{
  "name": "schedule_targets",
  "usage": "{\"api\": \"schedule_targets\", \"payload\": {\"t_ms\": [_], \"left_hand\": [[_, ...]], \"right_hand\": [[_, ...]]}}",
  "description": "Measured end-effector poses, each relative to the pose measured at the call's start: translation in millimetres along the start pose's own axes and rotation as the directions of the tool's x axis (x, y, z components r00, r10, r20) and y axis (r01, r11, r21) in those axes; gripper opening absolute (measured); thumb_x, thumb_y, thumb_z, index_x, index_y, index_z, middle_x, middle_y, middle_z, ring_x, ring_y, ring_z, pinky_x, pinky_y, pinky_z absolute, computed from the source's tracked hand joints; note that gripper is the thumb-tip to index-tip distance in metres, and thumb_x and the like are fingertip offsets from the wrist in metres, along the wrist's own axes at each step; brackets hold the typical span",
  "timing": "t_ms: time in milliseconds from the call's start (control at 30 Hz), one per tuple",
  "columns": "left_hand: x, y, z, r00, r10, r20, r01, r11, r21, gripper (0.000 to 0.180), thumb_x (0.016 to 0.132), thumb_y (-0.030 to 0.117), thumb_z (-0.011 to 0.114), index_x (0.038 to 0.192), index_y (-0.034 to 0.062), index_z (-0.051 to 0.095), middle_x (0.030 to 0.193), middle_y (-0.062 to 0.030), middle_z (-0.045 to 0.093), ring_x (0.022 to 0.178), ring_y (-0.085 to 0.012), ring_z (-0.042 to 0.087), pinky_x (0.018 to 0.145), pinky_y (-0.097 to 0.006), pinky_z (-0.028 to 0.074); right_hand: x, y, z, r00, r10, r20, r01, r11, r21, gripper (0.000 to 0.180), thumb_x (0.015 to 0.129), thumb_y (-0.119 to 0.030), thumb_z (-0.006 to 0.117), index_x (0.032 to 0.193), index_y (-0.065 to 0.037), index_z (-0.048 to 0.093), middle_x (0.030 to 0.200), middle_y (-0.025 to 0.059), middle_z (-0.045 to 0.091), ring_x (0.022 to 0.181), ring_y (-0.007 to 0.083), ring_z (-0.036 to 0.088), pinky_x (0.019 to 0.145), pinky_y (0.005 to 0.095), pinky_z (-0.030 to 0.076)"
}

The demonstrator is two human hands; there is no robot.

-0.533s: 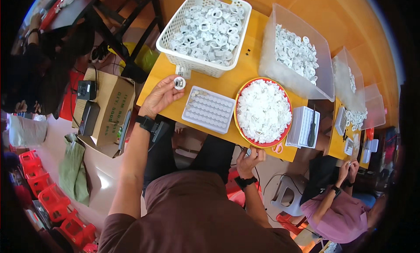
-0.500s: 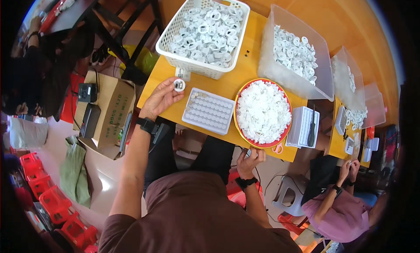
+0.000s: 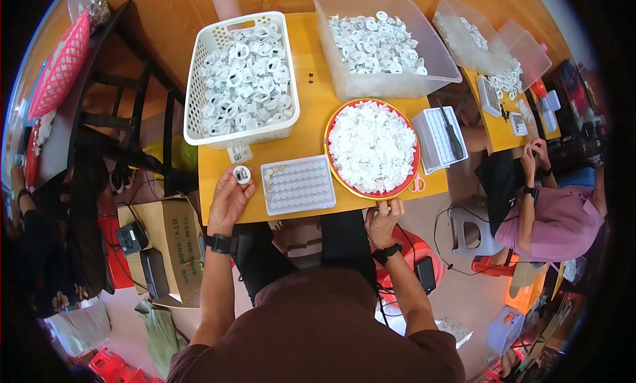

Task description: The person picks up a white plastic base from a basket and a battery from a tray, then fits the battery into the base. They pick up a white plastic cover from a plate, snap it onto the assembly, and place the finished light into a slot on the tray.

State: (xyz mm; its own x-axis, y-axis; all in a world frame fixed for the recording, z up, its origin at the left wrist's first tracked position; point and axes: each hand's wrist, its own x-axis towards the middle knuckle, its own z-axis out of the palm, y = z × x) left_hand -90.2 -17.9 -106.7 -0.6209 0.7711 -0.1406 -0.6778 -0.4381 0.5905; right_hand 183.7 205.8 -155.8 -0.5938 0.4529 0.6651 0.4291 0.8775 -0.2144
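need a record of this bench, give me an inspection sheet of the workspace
Surface: yellow table, bare patches between containers
Work items: round white part; compartment tray with small discs at its far-left corner; perforated basket and translucent bin of white parts; red-rimmed dish heaped with white pieces
Clutter: black bits; pink scissors; screwdriver on white trays
Grip: left hand pinches the round white part; right hand at the table's front edge, contents unclear
Cables: black cables below the right hand
Surroundings: person in pink shirt at second table, right; cardboard box, left
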Motion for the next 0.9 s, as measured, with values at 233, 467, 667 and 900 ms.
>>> {"api": "schedule_targets", "payload": {"t_ms": [233, 467, 667, 900], "left_hand": [[-3, 4, -2, 1.0, 0.022, 0.02, -0.022, 1.0, -0.008, 0.024, 0.088, 0.013, 0.055, 0.111, 0.0074, 0.053, 0.105, -0.0088, 0.058, 0.089, -0.0153, 0.058, 0.08, -0.031, 0.05], [1, 3, -1, 0.998, 0.07, 0.002, -0.07, 0.997, 0.017, 0.026, 0.088, 0.012, 0.054, 0.113, 0.0065, 0.052, 0.106, -0.0084, 0.058, 0.091, -0.0148, 0.057, 0.081, -0.03, 0.049], [-2, 3, -5, 0.998, 0.052, 0.018, -0.052, 0.999, -0.001, 0.026, 0.088, 0.012, 0.054, 0.114, 0.0056, 0.051, 0.107, -0.0103, 0.057, 0.092, -0.0159, 0.057, 0.082, -0.03, 0.049], [0, 0, 1, 0.998, 0.063, 0.002, -0.063, 0.998, 0.012, 0.027, 0.088, 0.013, 0.054, 0.114, 0.0047, 0.05, 0.106, -0.0105, 0.057, 0.089, -0.0157, 0.057, 0.082, -0.03, 0.049]], "right_hand": [[7, -12, -7, 1.0, -0.011, 0.025, 0.011, 1.0, 0.004, 0.053, 0.06, 0.008, 0.06, 0.108, -0.006, 0.044, 0.1, 0.0137, 0.038, 0.093, 0.0333, 0.042, 0.08, 0.0436, 0.034], [32, -19, -62, 0.936, 0.003, 0.352, -0.077, 0.978, 0.196, 0.04, 0.067, 0.003, 0.061, 0.105, -0.005, 0.051, 0.106, 0.0161, 0.046, 0.1, 0.0362, 0.044, 0.083, 0.0422, 0.038], [79, -30, -76, 0.958, 0.089, 0.272, -0.186, 0.916, 0.355, 0.008, 0.076, 0.002, 0.059, 0.083, 0.0, 0.057, 0.077, 0.0118, 0.056, 0.072, 0.0296, 0.055, 0.064, 0.0374, 0.043], [127, -28, -46, 0.97, 0.063, 0.236, -0.13, 0.951, 0.282, 0.016, 0.073, 0.001, 0.062, 0.088, -0.001, 0.061, 0.085, 0.0117, 0.055, 0.08, 0.029, 0.053, 0.067, 0.0358, 0.043]]}}
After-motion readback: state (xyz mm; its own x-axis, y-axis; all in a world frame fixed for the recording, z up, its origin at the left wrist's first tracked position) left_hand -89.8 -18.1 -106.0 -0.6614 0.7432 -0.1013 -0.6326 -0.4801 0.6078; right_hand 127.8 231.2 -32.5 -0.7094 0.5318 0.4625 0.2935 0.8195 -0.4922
